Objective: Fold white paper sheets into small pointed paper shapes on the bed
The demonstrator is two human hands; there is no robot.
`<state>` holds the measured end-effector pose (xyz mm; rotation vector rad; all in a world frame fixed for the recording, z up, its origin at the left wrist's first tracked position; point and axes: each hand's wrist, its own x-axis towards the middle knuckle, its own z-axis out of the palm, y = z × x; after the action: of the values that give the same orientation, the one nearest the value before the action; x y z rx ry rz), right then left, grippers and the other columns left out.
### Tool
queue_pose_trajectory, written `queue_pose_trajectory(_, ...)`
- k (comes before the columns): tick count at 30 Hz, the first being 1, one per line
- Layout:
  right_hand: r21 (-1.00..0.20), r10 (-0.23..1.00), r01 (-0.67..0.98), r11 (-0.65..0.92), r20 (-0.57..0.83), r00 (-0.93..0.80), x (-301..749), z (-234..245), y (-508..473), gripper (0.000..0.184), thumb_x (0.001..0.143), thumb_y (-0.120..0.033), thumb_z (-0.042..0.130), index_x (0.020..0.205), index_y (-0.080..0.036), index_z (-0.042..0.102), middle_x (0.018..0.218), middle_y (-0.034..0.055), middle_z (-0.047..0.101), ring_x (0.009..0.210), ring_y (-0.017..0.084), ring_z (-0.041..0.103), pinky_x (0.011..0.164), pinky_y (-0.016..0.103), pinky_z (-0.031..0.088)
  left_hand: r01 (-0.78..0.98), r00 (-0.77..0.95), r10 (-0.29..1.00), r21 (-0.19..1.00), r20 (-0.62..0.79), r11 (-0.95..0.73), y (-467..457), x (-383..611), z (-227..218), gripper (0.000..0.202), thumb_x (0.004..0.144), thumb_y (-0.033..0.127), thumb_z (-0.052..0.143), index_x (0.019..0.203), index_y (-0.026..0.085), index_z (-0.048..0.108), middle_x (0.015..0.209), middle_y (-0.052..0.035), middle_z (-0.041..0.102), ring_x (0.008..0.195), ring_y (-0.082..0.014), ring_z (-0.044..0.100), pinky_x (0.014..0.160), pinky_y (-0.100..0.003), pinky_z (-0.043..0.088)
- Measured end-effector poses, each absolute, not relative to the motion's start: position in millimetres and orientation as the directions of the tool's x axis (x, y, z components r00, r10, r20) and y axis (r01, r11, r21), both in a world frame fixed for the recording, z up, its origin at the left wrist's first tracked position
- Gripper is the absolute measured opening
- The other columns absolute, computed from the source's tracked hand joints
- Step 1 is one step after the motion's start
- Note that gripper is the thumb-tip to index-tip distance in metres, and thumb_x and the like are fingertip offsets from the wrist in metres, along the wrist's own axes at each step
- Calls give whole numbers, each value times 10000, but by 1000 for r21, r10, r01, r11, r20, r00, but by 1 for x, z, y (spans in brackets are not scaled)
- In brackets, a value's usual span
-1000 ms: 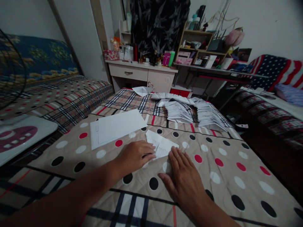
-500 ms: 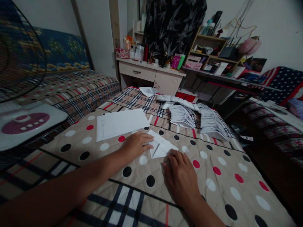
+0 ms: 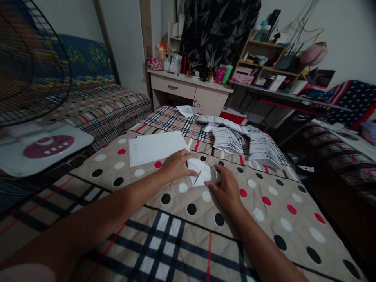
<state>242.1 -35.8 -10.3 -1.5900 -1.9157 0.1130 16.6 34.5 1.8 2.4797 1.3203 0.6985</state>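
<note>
Paper [image 3: 202,175] pinched at opposite ends between both hands [image 3: 178,163], prob to keep folds lined up on a quilted bed [image 3: 182,254].

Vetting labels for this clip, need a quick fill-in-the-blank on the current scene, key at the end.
1. The folded paper between the left hand and right hand is ____ in colour.
2. The flat sheets lie closer to the ____ hand.
3. The bedspread dots are black, white and ____.
4. The tube beside the magenta box is ____.

Missing words: white; left; red; green
</note>
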Motion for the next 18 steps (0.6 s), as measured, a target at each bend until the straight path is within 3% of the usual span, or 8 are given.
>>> queue_pose_trajectory(4, -517, 912, 767, 381, 346, -220, 252, 0, -18, 630, 712, -322, 759, 1285, -169, 545, 1249, 155, 608, 1093, 290, 581, 944, 471, 444, 794, 455, 859, 328, 236, -511, 24, 16, 14, 747, 669, 597, 750, 1304, 249, 567, 1124, -84, 584, 1041, -284, 563, 900, -412, 457)
queue_pose_trajectory(8, -516, 907, 750, 415, 305, -291, 254, 6, -7, 645, 672, -240, 779, 1275, -161, 562, 1292, 156, 595, 1166, 285, 551, 1004, 477, 407, 757, 557, 781, 214, 281, -617, 33, 23, 30, 762, 658, 572, 770, 1320, 268, 547, 1365, -111, 496, 1261, -350, 421, 996, -492, 377)
queue_pose_trajectory(11, -546, 917, 746, 381, 325, -231, 249, 2, -8, 610, 684, -195, 764, 1263, -157, 575, 1273, 153, 615, 1171, 277, 558, 1017, 469, 398, 672, 654, 727, 280, 211, -686, 52, 32, 33, 676, 793, 517, 673, 1390, 272, 473, 1373, -90, 526, 1256, -282, 472, 1001, -434, 390)
queue_pose_trajectory(15, -574, 918, 758, 311, 389, -82, 243, -8, -14, 544, 721, -235, 761, 1228, -123, 599, 1204, 164, 648, 1110, 290, 591, 970, 457, 436, 633, 699, 700, 331, 145, -700, 66, 40, 25, 775, 653, 588, 766, 1321, 253, 561, 1239, -83, 621, 1126, -269, 580, 938, -364, 441)
queue_pose_trajectory(18, -539, 906, 780, 319, 415, -84, 244, -10, -14, 524, 710, -245, 782, 1199, -136, 627, 1155, 143, 671, 1068, 296, 602, 940, 458, 452, 656, 678, 725, 344, 122, -672, 60, 39, 23, 682, 654, 574, 772, 1234, 247, 622, 1191, -59, 668, 1087, -263, 613, 911, -345, 445)
